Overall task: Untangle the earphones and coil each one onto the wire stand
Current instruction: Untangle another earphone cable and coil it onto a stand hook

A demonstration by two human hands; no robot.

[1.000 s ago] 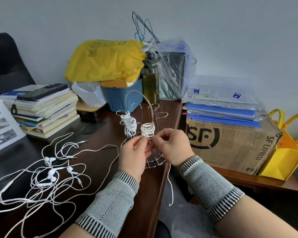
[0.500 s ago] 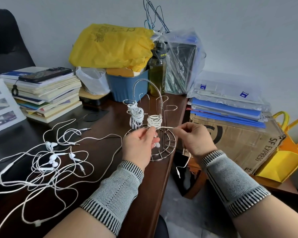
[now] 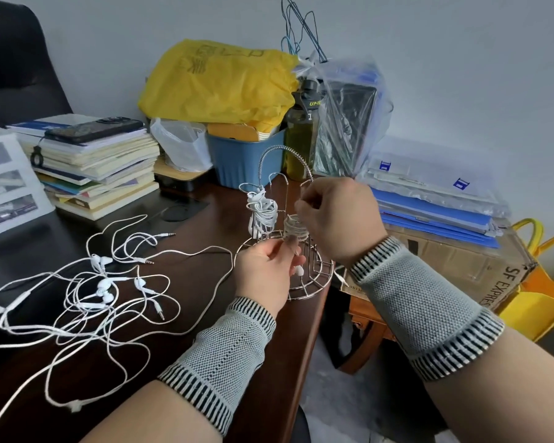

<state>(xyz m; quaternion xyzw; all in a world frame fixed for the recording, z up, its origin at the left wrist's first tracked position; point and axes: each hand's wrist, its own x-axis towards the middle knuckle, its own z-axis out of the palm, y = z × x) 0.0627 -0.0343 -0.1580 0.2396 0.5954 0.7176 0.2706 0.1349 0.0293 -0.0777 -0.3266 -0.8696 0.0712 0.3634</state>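
A chrome wire stand (image 3: 314, 284) sits at the desk's right edge. One white earphone (image 3: 263, 211) is wound on its left prong. A second earphone coil (image 3: 295, 230) sits on the middle prong. My left hand (image 3: 267, 270) pinches this coil's lower end from the front, an earbud (image 3: 298, 270) dangling beside my fingers. My right hand (image 3: 338, 215) is above and right of the coil, fingers closed on its cable near the stand's upper loop. A tangle of white earphones (image 3: 100, 292) lies on the dark desk to the left.
Stacked books with a phone (image 3: 93, 131) on top stand at the back left. A blue bin (image 3: 247, 155) under a yellow bag, a bottle (image 3: 301, 135) and plastic bags stand behind the stand. A cardboard box (image 3: 461, 263) with blue folders sits to the right, beyond the desk edge.
My right hand has swung from the right of the stand up and over the coil, carrying the cable with it. My left hand stays on the coil. The view has tilted down.
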